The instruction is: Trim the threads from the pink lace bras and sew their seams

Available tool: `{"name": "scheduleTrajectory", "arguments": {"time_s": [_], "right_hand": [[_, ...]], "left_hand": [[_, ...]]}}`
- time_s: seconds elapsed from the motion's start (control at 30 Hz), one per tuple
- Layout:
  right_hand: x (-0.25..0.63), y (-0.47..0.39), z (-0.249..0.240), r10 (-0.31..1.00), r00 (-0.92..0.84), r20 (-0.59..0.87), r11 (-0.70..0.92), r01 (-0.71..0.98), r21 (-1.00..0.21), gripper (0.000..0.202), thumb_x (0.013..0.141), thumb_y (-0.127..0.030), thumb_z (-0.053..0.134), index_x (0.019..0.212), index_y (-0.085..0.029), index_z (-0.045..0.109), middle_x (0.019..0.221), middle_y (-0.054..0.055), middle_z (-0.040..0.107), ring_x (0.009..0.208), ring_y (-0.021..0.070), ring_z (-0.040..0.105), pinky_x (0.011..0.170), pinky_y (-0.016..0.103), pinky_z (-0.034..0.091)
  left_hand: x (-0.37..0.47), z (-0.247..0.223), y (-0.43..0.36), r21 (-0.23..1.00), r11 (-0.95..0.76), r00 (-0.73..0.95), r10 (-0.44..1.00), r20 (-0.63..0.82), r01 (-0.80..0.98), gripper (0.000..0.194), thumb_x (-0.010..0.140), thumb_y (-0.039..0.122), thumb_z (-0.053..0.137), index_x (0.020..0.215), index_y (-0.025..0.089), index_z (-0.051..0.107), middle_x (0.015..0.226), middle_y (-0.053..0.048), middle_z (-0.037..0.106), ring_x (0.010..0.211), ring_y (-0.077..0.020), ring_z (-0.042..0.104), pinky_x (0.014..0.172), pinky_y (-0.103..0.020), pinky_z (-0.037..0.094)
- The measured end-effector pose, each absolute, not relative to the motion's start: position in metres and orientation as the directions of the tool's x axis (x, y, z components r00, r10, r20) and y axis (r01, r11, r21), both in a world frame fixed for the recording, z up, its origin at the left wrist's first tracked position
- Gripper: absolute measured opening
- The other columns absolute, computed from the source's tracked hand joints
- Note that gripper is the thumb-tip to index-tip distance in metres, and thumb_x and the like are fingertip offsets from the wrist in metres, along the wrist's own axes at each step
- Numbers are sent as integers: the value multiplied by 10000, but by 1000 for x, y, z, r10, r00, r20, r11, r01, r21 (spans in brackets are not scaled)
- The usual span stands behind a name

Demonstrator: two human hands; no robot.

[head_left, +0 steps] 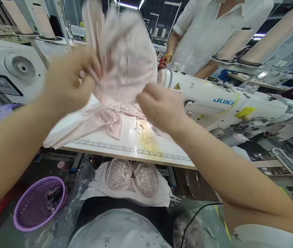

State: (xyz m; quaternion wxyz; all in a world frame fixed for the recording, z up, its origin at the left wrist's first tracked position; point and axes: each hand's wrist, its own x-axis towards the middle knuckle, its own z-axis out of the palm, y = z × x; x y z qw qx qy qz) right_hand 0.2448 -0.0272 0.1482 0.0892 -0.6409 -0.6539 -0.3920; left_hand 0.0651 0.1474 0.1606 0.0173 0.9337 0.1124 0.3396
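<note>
My left hand (76,77) is closed in a pinch on a pale pink bra (131,58), raised above the sewing table and smeared by motion. At the bra's lower right edge, my right hand (160,106) has its fingers curled together on the fabric; the exact grip is partly hidden. Below, pink lace pieces (110,120) lie on the white tabletop (128,141), perhaps joined to the raised part. Another lace-cupped bra (133,179) rests on my lap.
A JUKI sewing machine (224,101) stands right of my hands, another machine (20,69) at the left. A ruler strip (105,146) runs along the table edge. A purple basket (19,215) stands low left. Across the table is a person in a white shirt (208,34).
</note>
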Motion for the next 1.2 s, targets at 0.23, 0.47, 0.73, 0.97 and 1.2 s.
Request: {"name": "scheduleTrajectory", "arguments": {"time_s": [0.23,0.47,0.73,0.97,1.2], "right_hand": [[265,-52,11,930,-292,222,236,940,247,241,896,-109,422,793,-174,630,772,46,585,650,151,471,509,259,307],[267,-55,-26,936,-188,298,170,982,85,276,927,-132,424,1101,-161,638,1054,105,617,920,196,545,779,296,467],[271,-51,-29,865,-217,453,300,946,-120,298,906,-104,412,1061,-155,662,1064,136,650,954,213,587,815,360,517],[266,-53,-28,837,-197,511,335,922,-194,249,901,-95,436,968,-130,673,1045,128,687,957,211,632,827,353,541],[266,-53,-26,838,-211,503,351,914,-201,253,919,-129,424,937,-147,675,1047,115,694,951,210,639,825,376,551]], "left_hand": [[70,2,125,134,-986,932,-44,360,-99,251,790,74,368,716,168,588,858,-68,621,820,-168,586,711,-258,488],[50,-13,146,232,-973,963,59,265,-5,305,798,87,360,860,182,643,996,-67,611,938,-176,592,809,-271,488],[52,14,101,-101,-973,958,183,221,209,249,750,59,444,787,146,674,887,-112,645,814,-249,588,738,-397,491],[83,-15,77,-38,-999,972,-19,233,-11,359,823,76,447,1148,114,594,1146,-124,610,1028,-235,543,866,-361,469],[84,-18,93,-25,-997,979,-72,193,-69,378,832,82,478,1191,144,583,1084,-120,608,961,-233,547,819,-368,468]]}}
